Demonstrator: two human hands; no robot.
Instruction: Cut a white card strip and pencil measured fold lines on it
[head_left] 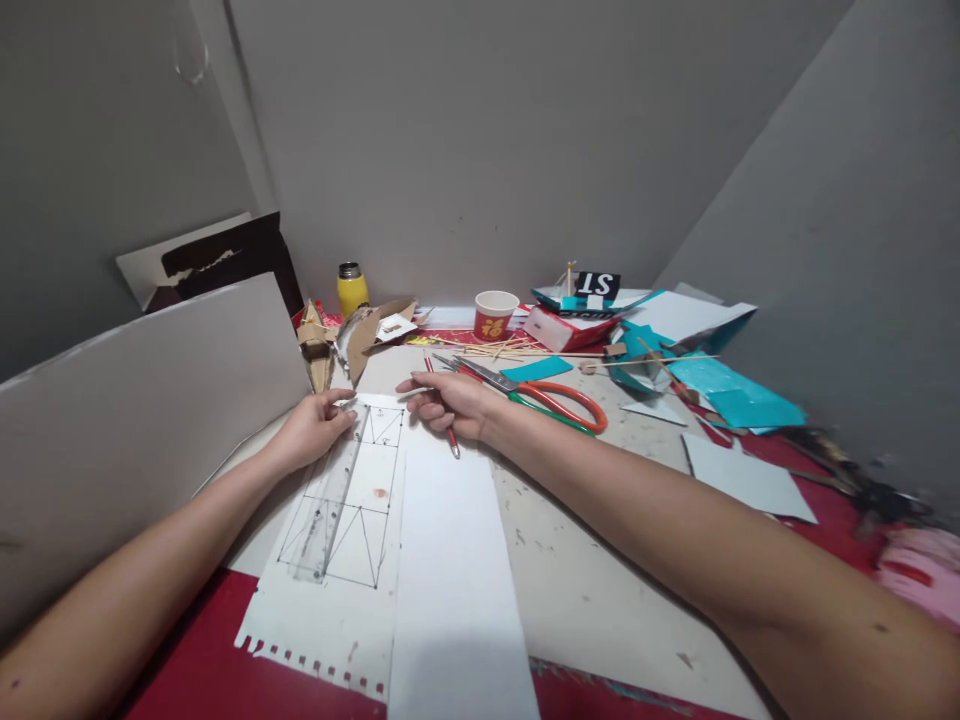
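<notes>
Dim, even indoor light; wide-angle stretching and blur at the right edge.

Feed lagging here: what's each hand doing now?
Left hand: fingers pressing the clear ruler onto the paper.
Right hand: closed on a red pen.

Under the right hand most of the red pen is covered, only its tip and a short top end showing; the small marks on the drawn sheet beside the left hand are too fine to read, as is the scale on the clear ruler below those fingers. Far right of both hands, the dark objects and the pink thing at the frame edge are blurred and cut off; the white strip runs out at the bottom edge.
</notes>
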